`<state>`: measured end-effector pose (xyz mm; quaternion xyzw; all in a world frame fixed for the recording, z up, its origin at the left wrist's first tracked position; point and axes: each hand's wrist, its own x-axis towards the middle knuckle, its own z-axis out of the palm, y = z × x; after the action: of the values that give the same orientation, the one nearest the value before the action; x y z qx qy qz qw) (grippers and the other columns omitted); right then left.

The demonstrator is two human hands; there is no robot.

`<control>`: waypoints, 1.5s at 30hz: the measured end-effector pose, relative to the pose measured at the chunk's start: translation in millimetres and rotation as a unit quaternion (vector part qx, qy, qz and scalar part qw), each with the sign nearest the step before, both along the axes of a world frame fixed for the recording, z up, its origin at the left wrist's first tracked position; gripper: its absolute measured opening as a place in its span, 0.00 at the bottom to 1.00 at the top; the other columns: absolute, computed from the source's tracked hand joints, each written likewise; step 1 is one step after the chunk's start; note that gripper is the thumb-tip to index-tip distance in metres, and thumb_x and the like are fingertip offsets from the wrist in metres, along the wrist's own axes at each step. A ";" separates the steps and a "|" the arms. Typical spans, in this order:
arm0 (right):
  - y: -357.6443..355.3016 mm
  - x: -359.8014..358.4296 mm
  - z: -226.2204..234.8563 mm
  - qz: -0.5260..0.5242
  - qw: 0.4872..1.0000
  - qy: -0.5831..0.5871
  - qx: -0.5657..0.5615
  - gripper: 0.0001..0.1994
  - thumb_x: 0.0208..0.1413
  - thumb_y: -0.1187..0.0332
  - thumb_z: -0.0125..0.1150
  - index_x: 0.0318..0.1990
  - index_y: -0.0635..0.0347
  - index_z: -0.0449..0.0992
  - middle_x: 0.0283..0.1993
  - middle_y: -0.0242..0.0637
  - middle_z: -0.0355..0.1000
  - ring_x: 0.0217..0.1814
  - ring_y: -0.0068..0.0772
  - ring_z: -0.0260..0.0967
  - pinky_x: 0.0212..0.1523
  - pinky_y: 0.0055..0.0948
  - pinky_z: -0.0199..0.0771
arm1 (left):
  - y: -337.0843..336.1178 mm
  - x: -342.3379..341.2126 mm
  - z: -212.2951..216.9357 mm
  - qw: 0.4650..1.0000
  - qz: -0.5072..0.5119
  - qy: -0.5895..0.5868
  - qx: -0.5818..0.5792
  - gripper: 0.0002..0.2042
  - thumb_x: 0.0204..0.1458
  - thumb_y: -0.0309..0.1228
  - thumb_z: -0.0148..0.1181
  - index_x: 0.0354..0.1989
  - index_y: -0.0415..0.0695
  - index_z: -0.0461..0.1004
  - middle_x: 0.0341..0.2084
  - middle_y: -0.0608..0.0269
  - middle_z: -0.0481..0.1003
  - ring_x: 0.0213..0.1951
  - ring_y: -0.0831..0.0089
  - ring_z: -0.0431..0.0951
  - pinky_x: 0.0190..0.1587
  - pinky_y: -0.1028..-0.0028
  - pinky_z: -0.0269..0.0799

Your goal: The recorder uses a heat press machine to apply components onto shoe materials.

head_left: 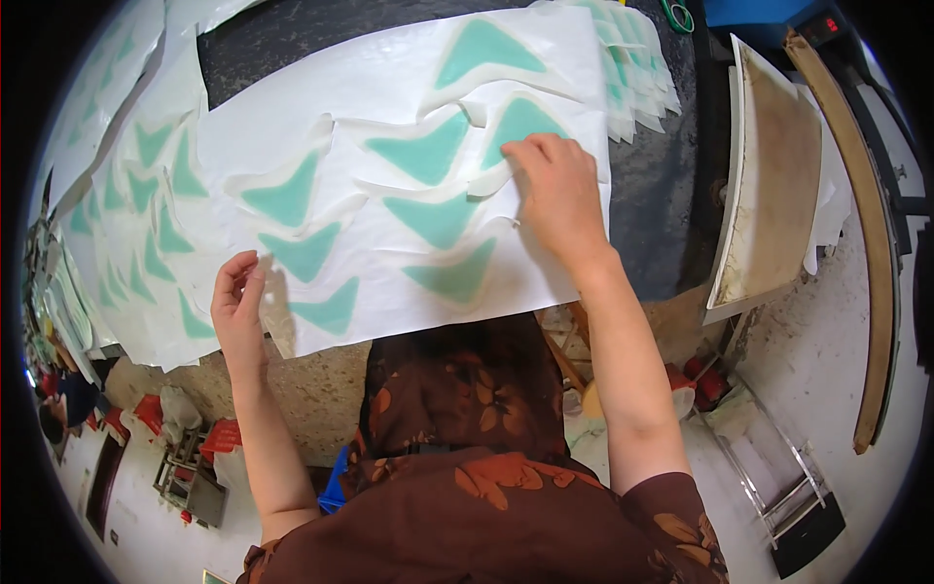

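A large white sheet (389,73) lies across the work surface with several green, chevron-shaped pieces on it, each with a pale translucent border. At the right side of the sheet, my right hand (559,190) has its thumb and fingers pinched at the edge of one green piece (522,125). My left hand (238,297) is at the sheet's lower left corner, fingers curled against the thumb; whatever they hold, if anything, does not show. Closest to it is another green piece (304,251). A lower green piece (454,274) lies near the sheet's front edge.
More white sheets with green pieces (151,146) spread to the left. A stack of similar translucent sheets (637,68) lies at the back right on the dark tabletop (662,185). Beyond stand a stained board (764,185), a curved wooden strip (866,214) and a blue device (754,12).
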<state>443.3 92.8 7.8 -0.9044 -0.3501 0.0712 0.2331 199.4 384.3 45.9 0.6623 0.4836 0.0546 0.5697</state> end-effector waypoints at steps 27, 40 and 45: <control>-87.7 20.7 -19.7 -0.377 0.870 0.288 0.133 0.12 0.54 0.67 0.62 0.43 0.63 0.73 0.30 0.27 0.68 0.33 0.20 0.63 0.35 0.22 0.65 | 44.4 -37.4 -33.3 0.995 0.057 0.066 -0.054 0.23 0.52 0.30 0.60 0.56 0.37 0.65 0.30 0.68 0.70 0.31 0.79 0.69 0.32 0.78 0.66; -76.7 14.2 6.6 -0.326 0.854 0.360 0.187 0.10 0.59 0.69 0.56 0.45 0.63 0.75 0.36 0.25 0.72 0.38 0.17 0.64 0.41 0.19 0.64 | 39.9 -35.6 -37.4 0.989 0.014 -0.008 -0.149 0.16 0.54 0.22 0.54 0.51 0.36 0.67 0.42 0.61 0.74 0.43 0.76 0.73 0.46 0.77 0.69; -72.5 7.8 24.2 -0.295 0.884 0.299 0.206 0.10 0.59 0.70 0.56 0.44 0.65 0.75 0.36 0.25 0.72 0.39 0.16 0.64 0.44 0.17 0.64 | 37.0 -45.7 -29.3 0.987 -0.011 -0.077 -0.138 0.15 0.55 0.19 0.51 0.51 0.35 0.67 0.43 0.62 0.74 0.45 0.77 0.73 0.48 0.78 0.68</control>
<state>451.1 20.3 31.9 -0.8332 0.0126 0.1921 0.5184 153.7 421.3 16.6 0.5763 0.4339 0.0316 0.6918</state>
